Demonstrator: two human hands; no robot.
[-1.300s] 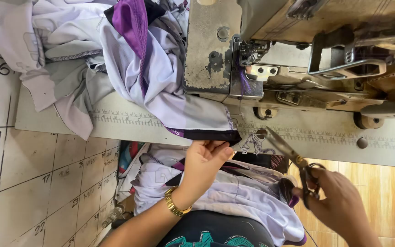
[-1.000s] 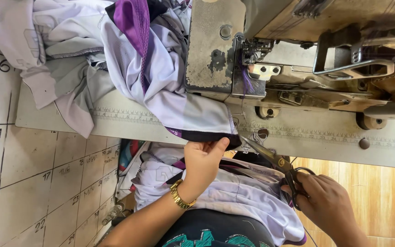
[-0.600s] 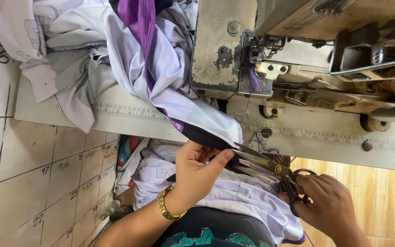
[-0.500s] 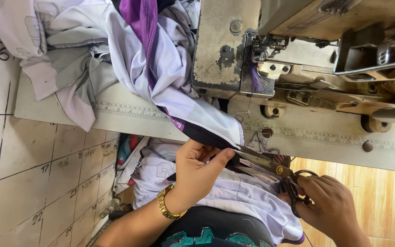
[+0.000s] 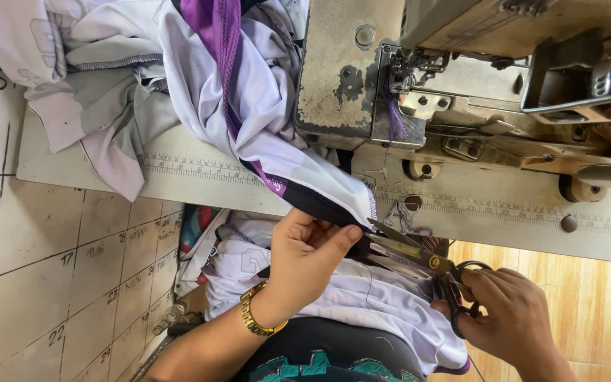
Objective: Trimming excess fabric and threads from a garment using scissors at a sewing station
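Right hand (image 5: 514,318), at five o'clock: fingers through the black handles of scissors (image 5: 426,258), blades parted. Left hand (image 5: 305,258), centre: thumb and fingers pinched on the dark hem of a white-and-purple garment (image 5: 277,152), just beside the blade tips. Gold bracelet (image 5: 256,318) on the wrist. Beyond, at one o'clock: worn sewing machine (image 5: 461,78) on a ruled table (image 5: 199,177). At eleven o'clock: heaped garments.

A worn sewing machine (image 5: 461,78) stands on the worktop (image 5: 199,177), which has a ruler printed along its near edge. A gridded board (image 5: 44,283) lies left; wooden floor (image 5: 602,304) shows beyond the worktop's right part.
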